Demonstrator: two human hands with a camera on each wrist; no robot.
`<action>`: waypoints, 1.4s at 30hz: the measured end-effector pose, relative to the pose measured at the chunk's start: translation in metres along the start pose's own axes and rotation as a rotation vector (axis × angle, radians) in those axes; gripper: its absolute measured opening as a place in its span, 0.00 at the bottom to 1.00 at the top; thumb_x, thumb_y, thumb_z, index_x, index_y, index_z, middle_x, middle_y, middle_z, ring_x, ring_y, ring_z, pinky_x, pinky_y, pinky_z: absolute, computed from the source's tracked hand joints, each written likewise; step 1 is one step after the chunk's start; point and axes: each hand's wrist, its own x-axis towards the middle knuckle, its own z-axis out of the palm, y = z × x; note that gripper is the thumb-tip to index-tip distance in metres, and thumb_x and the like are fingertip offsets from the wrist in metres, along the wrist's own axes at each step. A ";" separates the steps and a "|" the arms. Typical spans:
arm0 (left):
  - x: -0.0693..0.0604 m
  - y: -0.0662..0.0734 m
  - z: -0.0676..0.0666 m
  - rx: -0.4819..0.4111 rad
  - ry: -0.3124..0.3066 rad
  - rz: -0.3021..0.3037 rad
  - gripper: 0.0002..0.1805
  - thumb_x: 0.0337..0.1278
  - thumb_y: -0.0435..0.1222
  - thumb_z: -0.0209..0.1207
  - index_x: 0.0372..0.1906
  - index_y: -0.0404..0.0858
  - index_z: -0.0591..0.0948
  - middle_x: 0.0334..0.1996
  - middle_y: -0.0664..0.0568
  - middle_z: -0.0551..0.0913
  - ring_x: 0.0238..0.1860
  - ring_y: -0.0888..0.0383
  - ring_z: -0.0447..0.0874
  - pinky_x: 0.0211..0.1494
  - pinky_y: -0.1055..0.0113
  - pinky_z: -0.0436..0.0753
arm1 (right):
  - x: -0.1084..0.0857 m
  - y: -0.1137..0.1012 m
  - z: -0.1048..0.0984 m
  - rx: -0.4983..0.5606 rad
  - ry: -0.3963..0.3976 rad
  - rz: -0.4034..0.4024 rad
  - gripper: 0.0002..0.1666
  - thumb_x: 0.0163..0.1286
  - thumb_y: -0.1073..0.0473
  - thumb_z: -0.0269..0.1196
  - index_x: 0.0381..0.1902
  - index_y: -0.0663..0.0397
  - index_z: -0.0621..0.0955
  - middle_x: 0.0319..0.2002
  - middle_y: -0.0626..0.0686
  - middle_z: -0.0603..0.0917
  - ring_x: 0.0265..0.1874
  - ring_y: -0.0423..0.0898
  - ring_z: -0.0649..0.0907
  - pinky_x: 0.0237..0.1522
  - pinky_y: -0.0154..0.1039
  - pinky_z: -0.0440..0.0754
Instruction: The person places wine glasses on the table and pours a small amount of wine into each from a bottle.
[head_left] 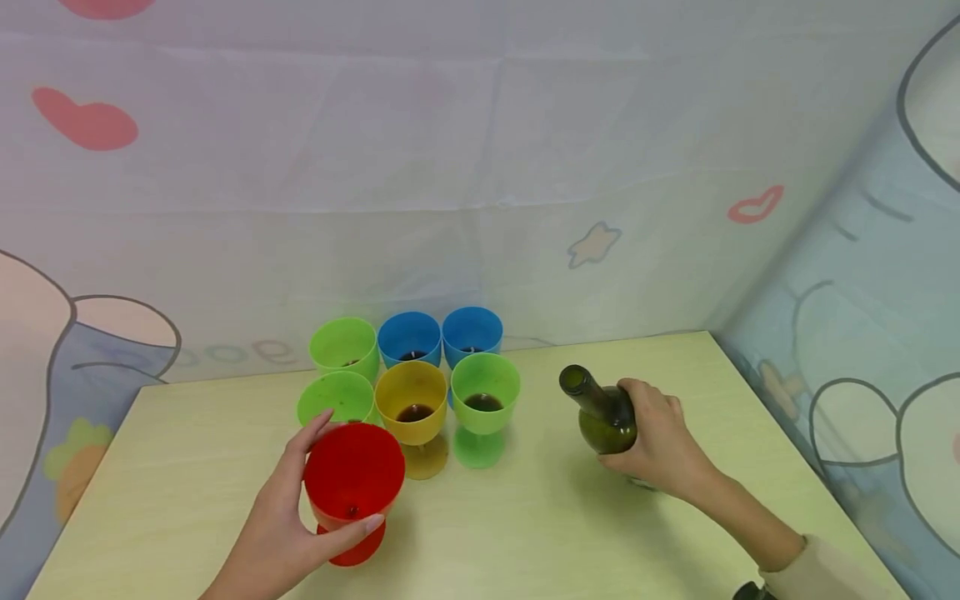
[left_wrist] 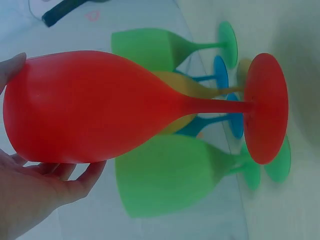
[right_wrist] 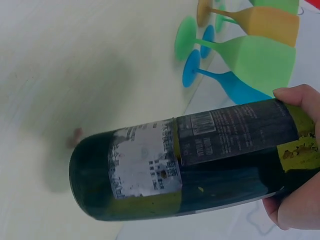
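My left hand (head_left: 281, 521) holds a red goblet (head_left: 354, 471) by its bowl, thumb at the near side and fingers round the far side. A small dark spot shows at the bottom of that bowl. In the left wrist view its stem and round foot (left_wrist: 266, 109) show in full; whether the foot touches the table I cannot tell. On the right side, my right hand (head_left: 667, 442) grips a dark green wine bottle (head_left: 606, 425) round its upper body. The bottle stands nearly upright, neck leaning left. Worn labels (right_wrist: 145, 162) cover its side in the right wrist view.
Behind the red goblet stand a yellow goblet (head_left: 411, 392), two blue goblets (head_left: 408, 333) and several green goblets (head_left: 486, 383), grouped closely. Dark liquid shows in some. The pale table (head_left: 510, 533) meets a printed cloth backdrop (head_left: 420, 150) behind them.
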 end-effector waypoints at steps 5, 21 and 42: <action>0.006 0.004 0.017 -0.041 -0.058 -0.003 0.53 0.31 0.42 0.74 0.66 0.47 0.56 0.59 0.51 0.65 0.57 0.49 0.64 0.38 0.59 0.82 | 0.000 -0.009 0.001 -0.078 -0.009 -0.051 0.44 0.34 0.61 0.74 0.50 0.67 0.66 0.43 0.63 0.74 0.42 0.57 0.73 0.46 0.52 0.61; 0.016 0.015 0.056 -0.035 -0.180 0.154 0.53 0.30 0.39 0.75 0.67 0.46 0.57 0.57 0.60 0.65 0.57 0.58 0.64 0.41 0.64 0.80 | 0.001 -0.026 0.009 -0.478 0.050 -0.311 0.46 0.24 0.56 0.78 0.44 0.62 0.68 0.41 0.61 0.74 0.43 0.58 0.74 0.45 0.54 0.69; 0.022 0.023 0.074 0.019 -0.160 0.153 0.52 0.31 0.43 0.74 0.66 0.45 0.57 0.58 0.57 0.66 0.57 0.56 0.65 0.41 0.60 0.81 | 0.007 -0.039 0.005 -0.684 0.229 -0.473 0.35 0.31 0.69 0.68 0.42 0.63 0.69 0.38 0.64 0.73 0.41 0.61 0.75 0.40 0.51 0.73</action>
